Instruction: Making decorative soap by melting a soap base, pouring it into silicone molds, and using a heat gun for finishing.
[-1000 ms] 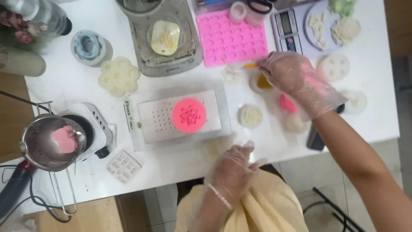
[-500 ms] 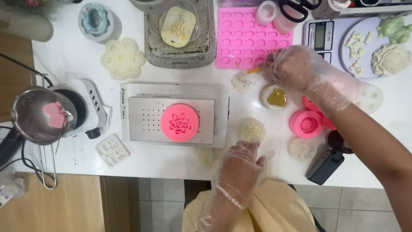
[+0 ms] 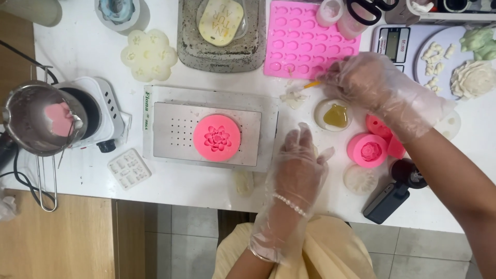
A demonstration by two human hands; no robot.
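Note:
My right hand (image 3: 372, 88), in a clear glove, is shut on a thin stick with an orange tip (image 3: 311, 84). The tip is at the lower edge of a pink many-cavity mould sheet (image 3: 305, 41), above a pale crumbly bit (image 3: 293, 98). Just below the hand a small round dish of yellow liquid (image 3: 335, 115) stands. My left hand (image 3: 297, 165), gloved and wearing a bead bracelet, lies flat with its fingers spread on the white table (image 3: 196, 188). It is beside a metal perforated plate (image 3: 170, 129) that carries a round pink flower mould (image 3: 217, 138).
A metal pot with pink wax (image 3: 44, 119) sits by a small white hotplate (image 3: 103, 111) at the left. Also on the table are a white flower mould (image 3: 149, 54), a small white tray mould (image 3: 129, 169), a pink rose mould (image 3: 368, 150), a digital scale (image 3: 395, 44), scissors (image 3: 369, 10) and a black device (image 3: 387, 202).
My left hand has moved up from the table's edge and now covers the small round pale piece seen before. My right hand stays by the pink sheet. The view has shifted.

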